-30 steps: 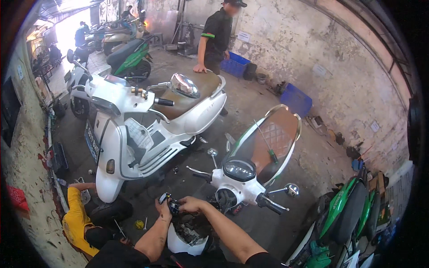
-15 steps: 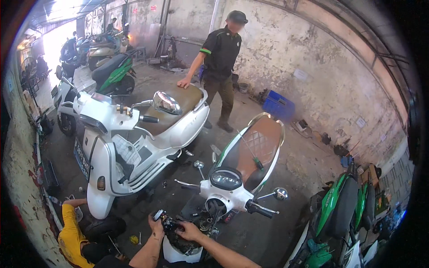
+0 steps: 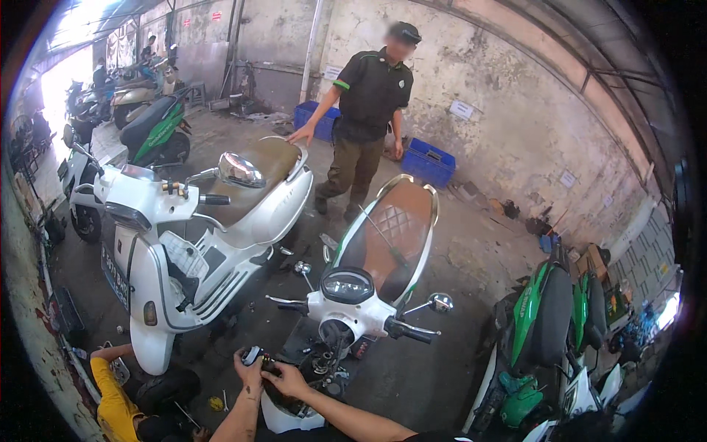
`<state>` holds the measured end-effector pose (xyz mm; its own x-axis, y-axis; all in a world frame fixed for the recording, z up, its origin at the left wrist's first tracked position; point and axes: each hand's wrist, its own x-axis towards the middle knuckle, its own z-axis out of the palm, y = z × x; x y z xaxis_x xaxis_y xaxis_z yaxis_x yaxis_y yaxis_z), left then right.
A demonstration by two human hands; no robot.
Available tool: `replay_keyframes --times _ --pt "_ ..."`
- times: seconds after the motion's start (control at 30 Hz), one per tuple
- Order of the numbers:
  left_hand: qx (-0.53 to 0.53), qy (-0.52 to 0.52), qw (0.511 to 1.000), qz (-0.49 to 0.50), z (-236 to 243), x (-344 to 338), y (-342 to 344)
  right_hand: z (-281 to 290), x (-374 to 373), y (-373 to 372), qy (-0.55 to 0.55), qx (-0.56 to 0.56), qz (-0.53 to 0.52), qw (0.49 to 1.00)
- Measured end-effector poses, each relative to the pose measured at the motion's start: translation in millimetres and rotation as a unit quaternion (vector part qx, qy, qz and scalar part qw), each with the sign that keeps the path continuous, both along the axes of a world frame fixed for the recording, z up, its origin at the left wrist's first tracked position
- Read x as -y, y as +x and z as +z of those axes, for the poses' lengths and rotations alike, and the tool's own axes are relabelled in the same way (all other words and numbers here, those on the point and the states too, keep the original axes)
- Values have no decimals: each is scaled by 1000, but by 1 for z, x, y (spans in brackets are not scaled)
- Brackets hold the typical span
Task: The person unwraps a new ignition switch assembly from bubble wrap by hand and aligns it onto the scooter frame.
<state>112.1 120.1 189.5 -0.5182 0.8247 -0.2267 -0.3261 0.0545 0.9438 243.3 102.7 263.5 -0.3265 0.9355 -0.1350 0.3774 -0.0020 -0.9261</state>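
Near the lower middle, my left hand (image 3: 247,368) grips a small black and silver part (image 3: 259,358), with my right hand (image 3: 283,381) closed on it from the right. Below both hands is an open white body piece (image 3: 287,416) with dark metal parts inside. Just beyond stands a white scooter (image 3: 350,313) with its front stripped open, a quilted brown seat (image 3: 392,225) and a long green-handled screwdriver lying on that seat (image 3: 398,256).
A larger white scooter (image 3: 151,269) stands left. A co-worker in yellow (image 3: 110,390) crouches lower left. A person in dark clothes (image 3: 368,99) stands behind the scooters. Green motorbikes (image 3: 534,309) stand right. Blue crates (image 3: 427,166) line the back wall.
The scene has shifted lower left in the view. The standing person has stepped forward beside the brown-seated scooter, a hand still on the white scooter's seat. My hands still hold the part.
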Motion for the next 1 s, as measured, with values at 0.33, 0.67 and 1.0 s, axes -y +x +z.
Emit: replay_keyframes --times 0.33,0.67,1.0 --pt "-47 -77 991 96 16 -22 2 -32 43 28 4 -57 -100 993" --pt "-73 -132 967 204 -6 -17 -7 -20 47 50 -11 101 30 994" --pt "70 -40 997 0 -2 28 -34 -16 45 34 -255 1 177 950"
